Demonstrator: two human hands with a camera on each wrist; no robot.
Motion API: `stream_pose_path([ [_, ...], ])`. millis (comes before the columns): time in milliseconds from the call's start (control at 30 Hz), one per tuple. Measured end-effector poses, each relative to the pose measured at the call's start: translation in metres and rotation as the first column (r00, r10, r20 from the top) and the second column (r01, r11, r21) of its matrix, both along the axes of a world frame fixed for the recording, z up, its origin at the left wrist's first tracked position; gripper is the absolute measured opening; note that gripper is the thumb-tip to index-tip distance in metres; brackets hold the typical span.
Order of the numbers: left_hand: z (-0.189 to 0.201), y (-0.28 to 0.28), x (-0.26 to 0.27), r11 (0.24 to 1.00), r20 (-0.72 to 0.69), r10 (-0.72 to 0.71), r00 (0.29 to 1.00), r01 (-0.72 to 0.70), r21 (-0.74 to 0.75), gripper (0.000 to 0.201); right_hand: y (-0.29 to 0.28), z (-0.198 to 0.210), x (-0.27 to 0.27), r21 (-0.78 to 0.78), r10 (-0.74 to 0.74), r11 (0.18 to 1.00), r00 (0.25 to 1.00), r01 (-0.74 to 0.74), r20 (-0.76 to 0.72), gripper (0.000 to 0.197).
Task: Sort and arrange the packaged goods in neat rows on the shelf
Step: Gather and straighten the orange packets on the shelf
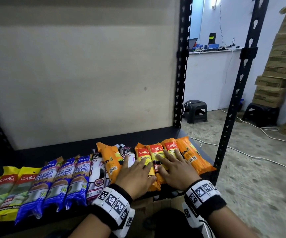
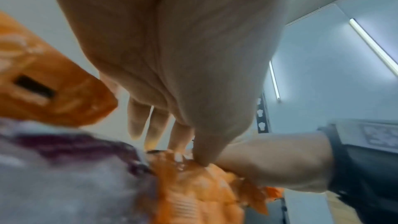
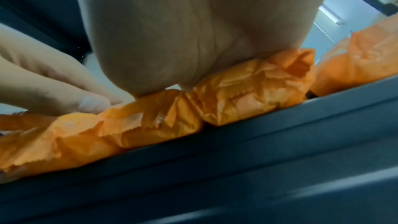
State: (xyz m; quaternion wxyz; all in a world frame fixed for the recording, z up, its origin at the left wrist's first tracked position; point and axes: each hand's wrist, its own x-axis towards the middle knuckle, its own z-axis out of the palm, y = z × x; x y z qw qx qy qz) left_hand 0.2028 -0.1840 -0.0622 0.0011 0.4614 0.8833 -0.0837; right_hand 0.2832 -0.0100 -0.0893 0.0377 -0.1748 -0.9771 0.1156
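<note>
1. Packs lie side by side along the near edge of the shelf [image 1: 56,152]: yellow packs [image 1: 6,191] far left, blue packs [image 1: 60,179], white packs [image 1: 96,176], orange packs [image 1: 188,155] right.
2. Sorting looks nearly done; 1 white pack sits among the orange, and ends are uneven.
3. Left hand [image 1: 135,176] and right hand [image 1: 176,170] press flat, fingers straight, on crinkly orange packs, gripping nothing.

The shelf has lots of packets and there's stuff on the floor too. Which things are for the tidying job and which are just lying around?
For the job:
orange packets
blue packets
yellow packets
white packets
shelf
left hand
right hand

Just lying around:
stools
white cables
cardboard boxes
</note>
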Motion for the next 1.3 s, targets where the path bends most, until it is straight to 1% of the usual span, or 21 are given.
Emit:
stream_pose_path([
  [133,-0.007,-0.008,0.003,0.999,-0.034,0.032,0.999,-0.031,0.021,0.073,0.000,-0.005,0.005,-0.004,0.004,1.000,0.999,-0.005,-0.043,0.068],
  [267,-0.009,-0.004,0.007,0.998,-0.048,0.043,0.998,-0.041,0.046,0.073,0.000,-0.006,0.008,0.000,-0.014,1.000,0.998,0.014,-0.068,0.069],
  [400,-0.011,-0.001,0.004,0.998,-0.025,0.033,0.999,-0.032,0.057,0.071,-0.002,-0.008,0.004,0.020,-0.004,1.000,0.997,0.005,-0.077,0.066],
  [600,-0.011,-0.001,0.003,0.994,-0.007,0.025,1.000,-0.024,0.106,0.070,0.002,-0.007,0.005,0.039,0.034,0.999,0.995,-0.030,-0.094,0.067],
  [667,-0.013,-0.004,0.002,0.993,0.000,0.003,1.000,-0.003,0.116,0.076,0.004,-0.007,0.008,0.030,0.066,0.998,0.993,-0.063,-0.101,0.069],
  [733,-0.015,-0.005,0.001,0.996,-0.012,-0.029,1.000,0.030,0.085,0.090,0.009,-0.008,0.011,-0.002,0.106,0.994,0.987,-0.107,-0.116,0.069],
  [767,-0.016,-0.005,0.001,0.996,-0.023,-0.042,0.999,0.043,0.073,0.094,0.013,-0.008,0.012,-0.036,0.125,0.991,0.983,-0.131,-0.135,0.067],
  [800,-0.017,-0.004,0.001,0.996,-0.030,-0.054,0.998,0.056,0.075,0.092,0.018,-0.010,0.014,-0.084,0.138,0.985,0.978,-0.153,-0.158,0.064],
  [867,-0.016,0.002,0.002,0.992,-0.032,-0.087,0.996,0.090,0.093,0.083,0.026,-0.012,0.016,-0.190,0.144,0.964,0.967,-0.185,-0.211,0.056],
  [933,-0.015,0.009,0.003,0.989,-0.019,-0.117,0.993,0.119,0.089,0.075,0.031,-0.011,0.018,-0.252,0.142,0.947,0.963,-0.199,-0.227,0.053],
  [1033,-0.016,0.018,0.003,0.990,-0.006,-0.107,0.994,0.107,0.092,0.072,0.034,-0.009,0.016,-0.237,0.115,0.959,0.976,-0.157,-0.182,0.053],
  [1167,-0.019,0.018,0.006,0.990,0.000,-0.090,0.996,0.089,0.107,0.070,0.032,-0.006,0.010,-0.201,0.127,0.965,0.971,-0.169,-0.204,0.050],
  [1300,-0.019,0.016,0.007,0.988,0.010,-0.092,0.996,0.090,0.125,0.071,0.031,-0.001,0.013,-0.173,0.129,0.971,0.972,-0.163,-0.195,0.049],
])
